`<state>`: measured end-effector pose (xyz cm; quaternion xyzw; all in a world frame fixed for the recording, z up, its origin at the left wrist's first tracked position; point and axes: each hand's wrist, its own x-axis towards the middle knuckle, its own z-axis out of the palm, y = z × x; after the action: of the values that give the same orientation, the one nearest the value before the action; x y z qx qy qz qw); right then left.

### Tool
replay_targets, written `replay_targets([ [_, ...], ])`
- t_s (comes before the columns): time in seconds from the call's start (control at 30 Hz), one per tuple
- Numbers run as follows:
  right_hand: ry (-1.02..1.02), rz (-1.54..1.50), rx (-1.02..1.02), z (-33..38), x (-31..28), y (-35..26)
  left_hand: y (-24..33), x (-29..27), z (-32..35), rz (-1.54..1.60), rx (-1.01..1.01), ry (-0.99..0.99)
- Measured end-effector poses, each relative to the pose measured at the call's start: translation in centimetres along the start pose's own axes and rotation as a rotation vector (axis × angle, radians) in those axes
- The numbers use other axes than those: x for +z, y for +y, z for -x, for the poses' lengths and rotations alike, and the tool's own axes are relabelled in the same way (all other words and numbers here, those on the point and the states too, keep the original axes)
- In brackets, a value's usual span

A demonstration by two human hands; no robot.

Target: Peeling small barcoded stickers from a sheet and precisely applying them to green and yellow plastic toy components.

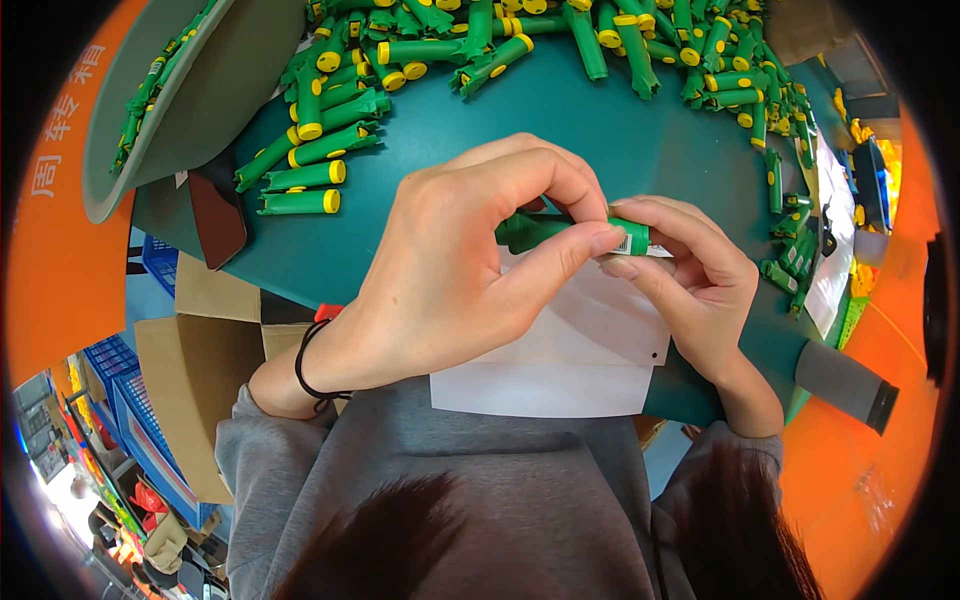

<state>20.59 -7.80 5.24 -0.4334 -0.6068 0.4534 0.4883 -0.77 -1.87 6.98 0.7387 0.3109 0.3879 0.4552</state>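
hands meet over teal table (600, 120): left hand (470, 250) and right hand (690, 280) both pinch one green tube (535, 230) above white backing sheet (590, 340). small white barcode sticker (633, 243) sits on tube's right end under fingertips (looks mid-press, not fully smoothed). big heap of green yellow-capped tubes (520, 50) waits along far edge; judging by this, most work remains. grey tray (200, 110) at left holds few more.

Bright, even overhead light; soft, faint shadows under the hands on the table (600, 130). Centre is sharp. Strong fisheye bending toward the rim, with black corners. Blown-out glare at 8 o'clock; saturated orange at 3 and 9 o'clock.
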Motion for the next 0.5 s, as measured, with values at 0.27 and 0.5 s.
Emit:
replay_targets([
  [0.27, -0.046, 0.02, 0.0, 0.2, -0.1, 0.2, 0.1, 0.0, 0.0, -0.039, -0.027, -0.002],
  [0.5, -0.115, 0.175, 0.019, 0.3, -0.4, -0.8, 0.2, -0.5, -0.8, 0.137, -0.344, -0.234],
])
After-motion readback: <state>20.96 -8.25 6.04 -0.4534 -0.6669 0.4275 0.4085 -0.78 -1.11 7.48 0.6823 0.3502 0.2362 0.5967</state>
